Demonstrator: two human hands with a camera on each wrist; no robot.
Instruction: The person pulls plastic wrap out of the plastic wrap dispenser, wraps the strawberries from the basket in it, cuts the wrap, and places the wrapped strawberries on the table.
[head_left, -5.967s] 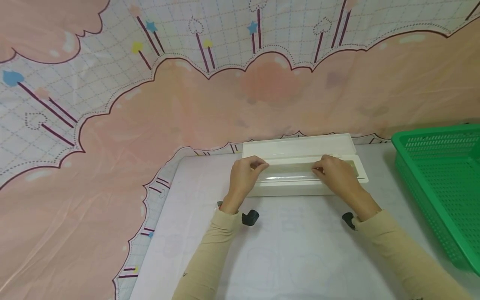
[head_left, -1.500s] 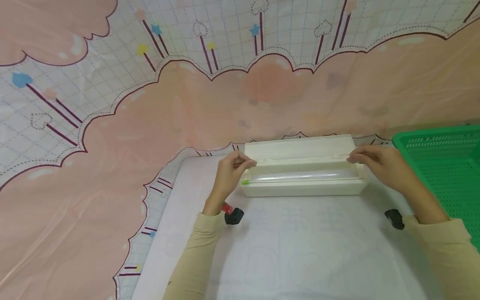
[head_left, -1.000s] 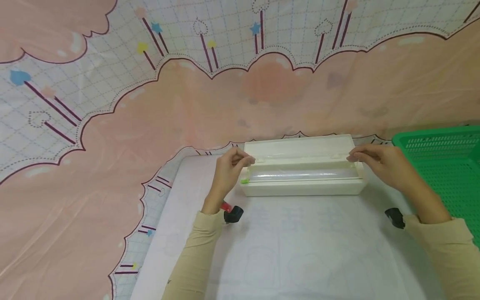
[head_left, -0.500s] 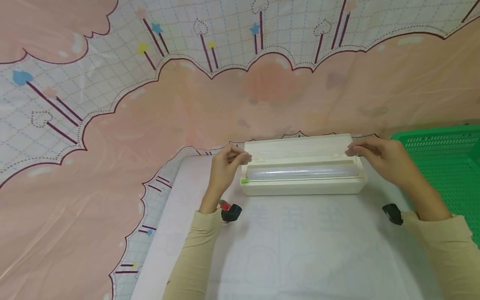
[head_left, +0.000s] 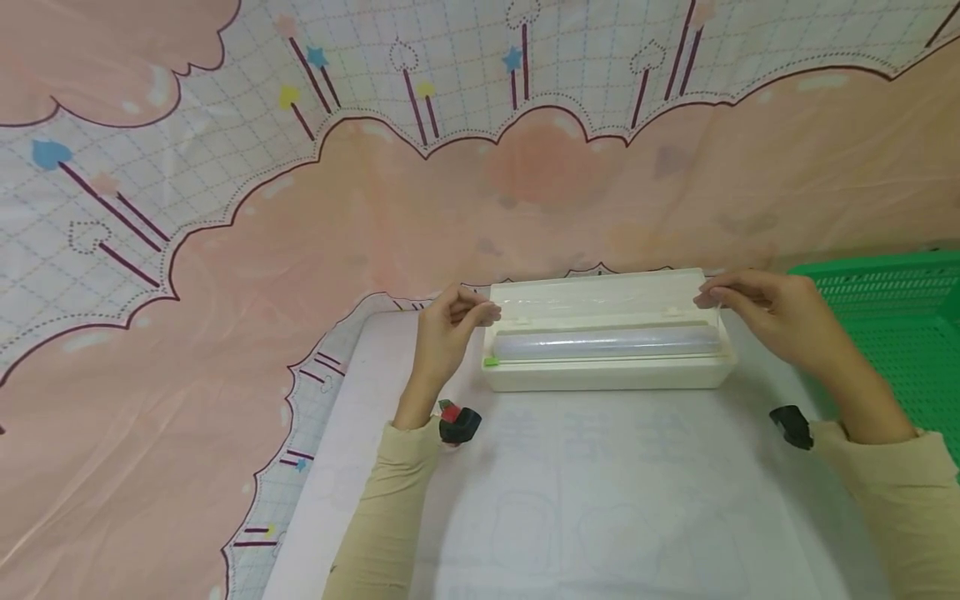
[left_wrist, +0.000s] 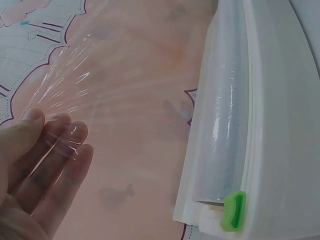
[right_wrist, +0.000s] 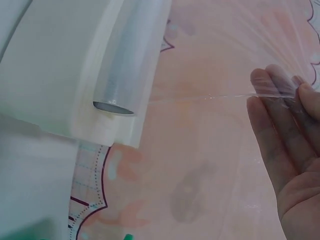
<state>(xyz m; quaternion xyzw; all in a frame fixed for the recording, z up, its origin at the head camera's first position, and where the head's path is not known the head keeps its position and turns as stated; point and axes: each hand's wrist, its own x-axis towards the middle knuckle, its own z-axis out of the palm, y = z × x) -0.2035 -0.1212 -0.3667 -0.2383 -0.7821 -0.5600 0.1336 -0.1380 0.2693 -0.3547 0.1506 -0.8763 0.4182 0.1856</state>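
Note:
A white cling film dispenser [head_left: 607, 379] stands on the table, its lid [head_left: 600, 292] tipped back. Inside lies a shiny roll of film [head_left: 607, 342]. A green slide cutter [head_left: 491, 362] sits at the left end of its front edge. My left hand [head_left: 447, 337] pinches one corner of the loose cling film [left_wrist: 75, 90] between thumb and fingers, above the box's left end. At the right end, my right hand [head_left: 787, 321] pinches the other corner. In both wrist views the clear sheet stretches with fine creases fanning from the fingertips, raised off the roll.
A green plastic basket [head_left: 892, 333] stands at the right, close beside the right forearm. Behind the white tabletop [head_left: 570, 500] hangs a pink patterned cloth [head_left: 420, 217]. Black wrist cameras [head_left: 460, 425] hang under both wrists.
Earlier both hands were close together over the roll. They have since spread to its two ends, then risen slightly toward the back, drawing the film out and up.

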